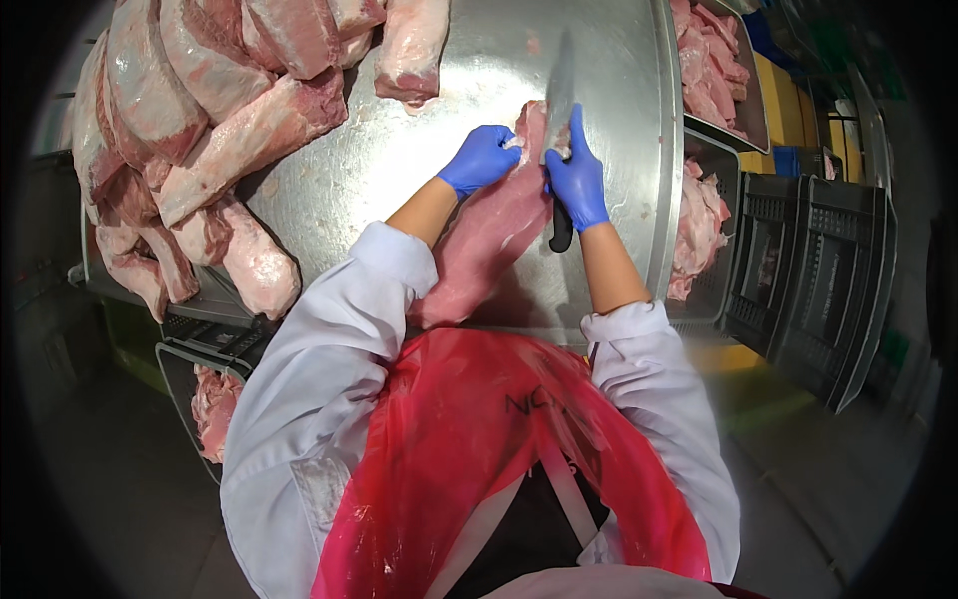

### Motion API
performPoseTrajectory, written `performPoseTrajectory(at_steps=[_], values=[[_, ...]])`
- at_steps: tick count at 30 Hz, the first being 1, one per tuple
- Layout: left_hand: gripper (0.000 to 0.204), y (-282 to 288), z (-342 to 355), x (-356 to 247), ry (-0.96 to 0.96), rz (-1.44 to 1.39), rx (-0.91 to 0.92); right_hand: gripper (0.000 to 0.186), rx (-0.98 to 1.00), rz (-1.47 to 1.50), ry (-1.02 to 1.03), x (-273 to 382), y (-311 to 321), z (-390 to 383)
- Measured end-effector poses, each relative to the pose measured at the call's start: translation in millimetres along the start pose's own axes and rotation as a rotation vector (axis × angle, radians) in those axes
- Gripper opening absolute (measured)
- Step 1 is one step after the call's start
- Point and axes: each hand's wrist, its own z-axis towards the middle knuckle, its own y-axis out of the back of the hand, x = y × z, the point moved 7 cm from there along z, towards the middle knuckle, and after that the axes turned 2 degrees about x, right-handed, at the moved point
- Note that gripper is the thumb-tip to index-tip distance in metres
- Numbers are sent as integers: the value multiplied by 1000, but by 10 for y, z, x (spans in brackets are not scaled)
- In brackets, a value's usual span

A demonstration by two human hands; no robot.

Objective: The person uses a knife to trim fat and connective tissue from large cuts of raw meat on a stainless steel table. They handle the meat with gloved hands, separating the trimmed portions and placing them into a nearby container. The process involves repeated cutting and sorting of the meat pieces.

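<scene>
Blue-gloved left hand (482, 161) pinches the meat (496, 222) at upper centre; right hand (578, 183) clasps a knife (559, 105), one finger straight.

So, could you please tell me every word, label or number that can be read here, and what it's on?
Red apron: dark handwritten marks, partly lost in folds; not copied here.
Dark clothing beneath: pale marks, too small to read.
Black crate: faint lettering, too blurred.

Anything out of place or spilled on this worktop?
A small pinkish scrap or smear sits alone on the metal table, left of the tip of the knife, apart from the meat pieces, so it looks stray.
</scene>
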Motion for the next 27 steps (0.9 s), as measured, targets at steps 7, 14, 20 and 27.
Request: performPoseTrajectory(at_steps=[7, 14, 20, 27], values=[[24, 122, -186, -20, 19, -60, -129, 77, 472, -204, -115, -160, -28, -703], [18, 36, -236, -198, -55, 76, -126, 77, 366, -157, -94, 34, -244, -251], [16, 166, -317, 27, 51, -198, -177, 80, 636, -173, -283, 49, -110, -1253], [18, 279, -352, -232, -62, -259, -109, 81, 468, -295, -3, 119, -547, -614]])
